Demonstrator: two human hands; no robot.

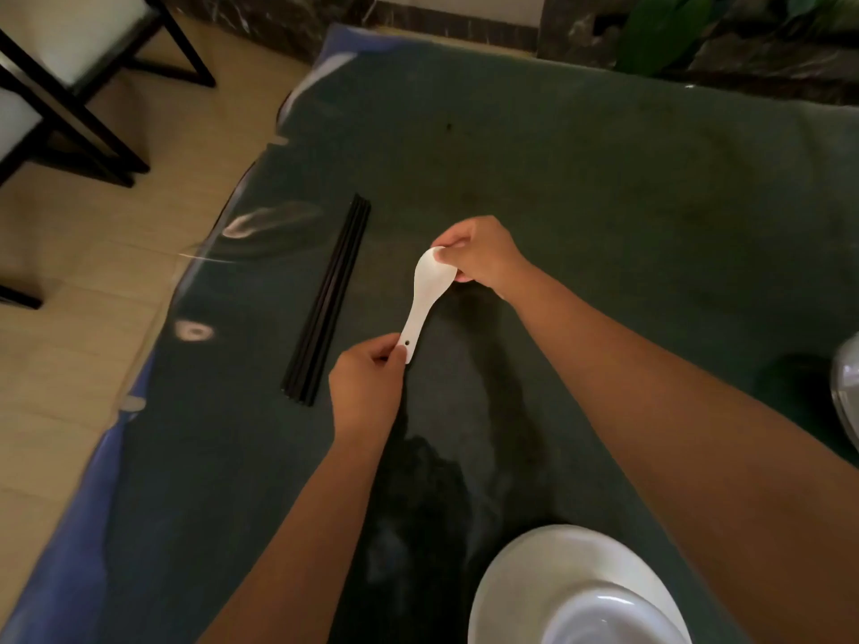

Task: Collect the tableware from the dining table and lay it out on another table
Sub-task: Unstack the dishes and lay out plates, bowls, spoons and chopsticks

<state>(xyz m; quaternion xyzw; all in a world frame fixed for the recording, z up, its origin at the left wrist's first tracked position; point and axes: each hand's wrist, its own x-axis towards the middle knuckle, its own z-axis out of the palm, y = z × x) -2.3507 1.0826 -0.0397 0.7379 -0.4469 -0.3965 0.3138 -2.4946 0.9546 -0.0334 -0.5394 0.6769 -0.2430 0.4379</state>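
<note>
A white ceramic soup spoon (422, 303) is held just above the dark green glass-topped table (604, 202). My left hand (365, 388) pinches the end of its handle, where there is a small hole. My right hand (479, 255) grips the bowl end of the spoon. A bundle of black chopsticks (327, 302) lies flat on the table to the left of the spoon. A white plate (525, 564) with a white bowl (613, 620) on it sits at the near edge, under my right forearm.
A dark-framed chair (69, 86) stands on the tiled floor to the left of the table. Part of a white dish (848, 388) shows at the right edge. Green plant leaves (660, 30) and a dark marble wall lie beyond the far edge.
</note>
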